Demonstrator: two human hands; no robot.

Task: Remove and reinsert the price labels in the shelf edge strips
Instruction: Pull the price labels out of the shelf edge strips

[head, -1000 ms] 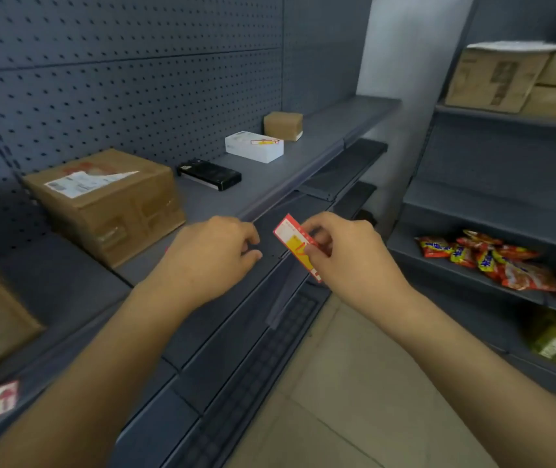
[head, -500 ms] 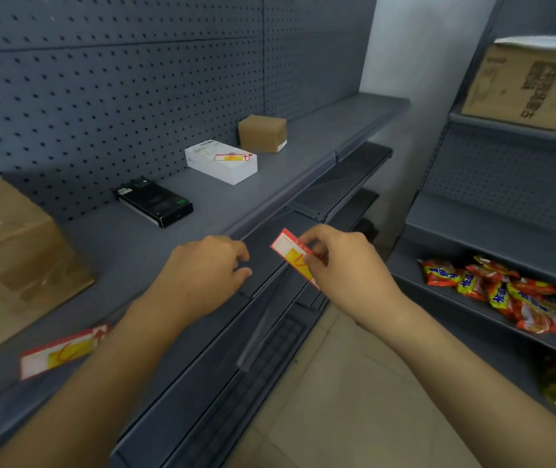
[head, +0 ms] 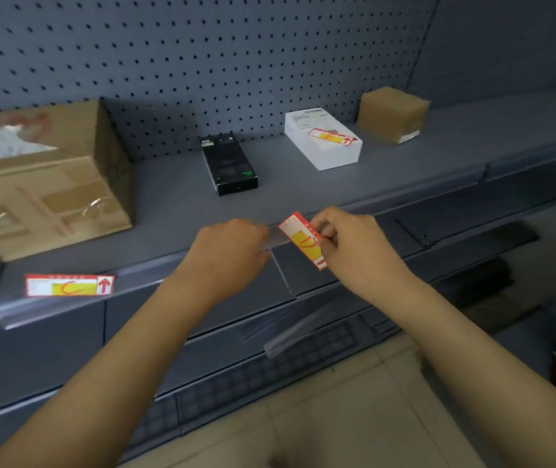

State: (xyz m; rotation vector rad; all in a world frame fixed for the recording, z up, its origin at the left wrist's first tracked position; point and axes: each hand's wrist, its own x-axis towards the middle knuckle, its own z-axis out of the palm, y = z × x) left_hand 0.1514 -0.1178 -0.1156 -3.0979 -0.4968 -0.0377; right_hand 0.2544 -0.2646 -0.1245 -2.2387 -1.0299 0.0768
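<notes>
The right hand [head: 354, 246] pinches a red and yellow price label [head: 303, 243] at the front edge of the shelf [head: 175, 204]. The left hand [head: 232, 251] curls tight on the clear edge strip [head: 278, 236] beside it. Another label [head: 69, 285] lies flat near the shelf's front left edge. A third label [head: 334, 136] lies on a white box [head: 322, 141] near the back.

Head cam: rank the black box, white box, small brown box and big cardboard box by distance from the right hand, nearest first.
From the right hand, which pinches a price label:
1. Black box, on the shelf behind and left of it.
2. White box, at the back, almost straight behind it.
3. Small brown box, back right.
4. Big cardboard box, far left.
</notes>
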